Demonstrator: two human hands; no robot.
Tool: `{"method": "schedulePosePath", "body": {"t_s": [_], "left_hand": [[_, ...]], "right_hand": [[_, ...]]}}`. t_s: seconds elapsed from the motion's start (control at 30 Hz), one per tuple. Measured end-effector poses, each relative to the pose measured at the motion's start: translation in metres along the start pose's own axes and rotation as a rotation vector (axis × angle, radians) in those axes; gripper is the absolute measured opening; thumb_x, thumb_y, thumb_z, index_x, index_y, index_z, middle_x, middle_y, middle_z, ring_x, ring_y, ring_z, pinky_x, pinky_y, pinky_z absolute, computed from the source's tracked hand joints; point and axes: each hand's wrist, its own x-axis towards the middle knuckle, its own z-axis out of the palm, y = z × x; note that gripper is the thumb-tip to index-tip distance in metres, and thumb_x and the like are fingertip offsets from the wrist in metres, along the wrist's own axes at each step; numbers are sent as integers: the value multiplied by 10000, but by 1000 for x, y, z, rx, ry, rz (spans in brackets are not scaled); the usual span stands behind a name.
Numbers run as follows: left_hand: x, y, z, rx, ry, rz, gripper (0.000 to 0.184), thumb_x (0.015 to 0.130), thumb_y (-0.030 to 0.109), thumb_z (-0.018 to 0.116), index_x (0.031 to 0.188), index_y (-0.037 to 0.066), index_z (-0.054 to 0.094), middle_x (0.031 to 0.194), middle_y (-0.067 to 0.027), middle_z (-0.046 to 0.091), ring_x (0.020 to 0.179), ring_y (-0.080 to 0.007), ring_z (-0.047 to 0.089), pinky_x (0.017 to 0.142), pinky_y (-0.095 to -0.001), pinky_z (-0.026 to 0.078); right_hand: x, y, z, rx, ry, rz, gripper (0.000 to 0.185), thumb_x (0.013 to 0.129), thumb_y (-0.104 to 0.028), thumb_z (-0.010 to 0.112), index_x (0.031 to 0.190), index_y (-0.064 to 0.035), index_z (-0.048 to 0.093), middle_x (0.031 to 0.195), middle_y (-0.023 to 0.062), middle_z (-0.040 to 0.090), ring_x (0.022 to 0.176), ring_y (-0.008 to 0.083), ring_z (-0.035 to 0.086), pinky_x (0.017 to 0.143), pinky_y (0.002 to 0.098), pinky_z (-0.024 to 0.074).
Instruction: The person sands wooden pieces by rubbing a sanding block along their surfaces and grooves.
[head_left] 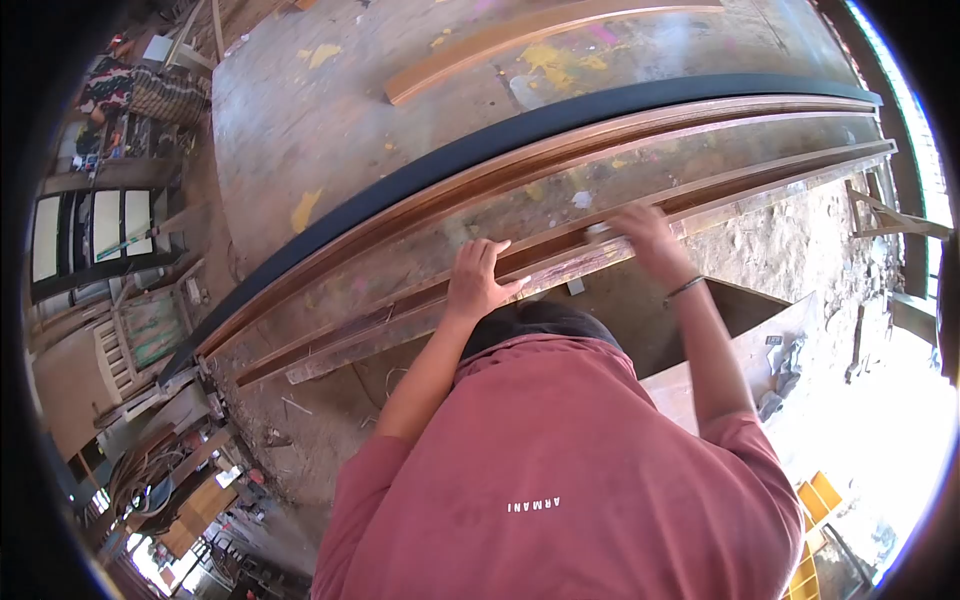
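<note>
A long brown grooved wooden piece lies along the near edge of the worktable, in front of my body. My left hand is on it, fingers over the far edge and thumb spread toward the near side, gripping it. Farther right along the same piece, my right hand is smeared by motion, its fingers curled down at the groove. Something small and pale shows at those fingertips, too blurred to name. A bracelet circles the right wrist.
Beyond lie another brown grooved length, a dark blue-black strip and a separate brown board on the paint-stained worktable. A boxlike wooden panel stands near my right side. Another person is at far left.
</note>
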Motion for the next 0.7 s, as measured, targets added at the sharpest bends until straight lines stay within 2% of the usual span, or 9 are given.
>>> {"method": "schedulePosePath", "body": {"t_s": [0.03,0.1,0.2,0.23,0.37,0.47,0.57,0.67,0.7], "left_hand": [[1,0,1,-11,2,8,728,689,270,987,1321,89,675,1161,-123,669,1127,-363,646,1029,-499,521],[1,-1,1,-10,-8,0,735,688,279,994,1322,84,677,1153,-124,669,1118,-368,645,1018,-505,522],[2,-2,1,-11,-7,13,748,681,301,1003,1318,89,674,1136,-115,653,1109,-357,636,999,-493,520],[1,-2,0,6,12,32,750,678,311,1004,1313,95,670,1125,-101,641,1104,-341,629,990,-476,516],[-1,-2,3,-13,8,31,768,683,306,1006,1334,93,658,1171,-126,656,1131,-360,639,1009,-504,518],[1,-3,3,12,-17,30,799,687,315,1008,1359,97,634,1190,-118,644,1133,-353,625,1012,-505,509],[-2,-6,2,74,-42,39,813,685,360,1005,1358,106,625,1166,-95,624,1114,-326,612,1011,-485,493],[-5,-4,0,127,-103,40,834,703,392,995,1383,104,606,1191,-93,610,1129,-320,605,1018,-482,482],[-5,-4,-2,140,-98,45,835,715,395,988,1392,102,598,1195,-94,608,1135,-319,603,1016,-481,480]], "right_hand": [[6,-26,20,12,24,-58,483,758,-40,785,1237,-95,752,1281,115,719,1269,336,630,1100,498,507],[32,-103,36,92,-81,-47,469,810,39,686,1253,-100,748,1258,97,700,1263,339,622,1108,481,493],[30,-97,40,138,-79,-48,464,808,25,684,1248,-110,751,1229,99,697,1254,343,627,1116,484,491],[11,-56,41,121,12,-23,450,818,20,673,1242,-103,757,1219,107,705,1248,339,631,1105,488,490],[-20,47,-56,-56,93,98,328,821,54,665,1097,-56,804,1163,152,750,1098,396,691,980,500,549],[-7,14,-30,48,16,83,358,839,-16,672,1172,-92,781,1176,125,733,1171,372,668,1037,490,518],[30,-86,51,121,-53,-20,425,821,-18,676,1229,-99,764,1191,124,713,1213,363,645,1054,482,507],[33,-105,43,182,-70,27,441,803,9,677,1221,-96,764,1188,123,713,1198,364,651,1037,492,516],[11,-63,54,47,140,-78,441,791,21,691,1210,-93,766,1175,131,721,1191,370,658,1032,490,528]]}}
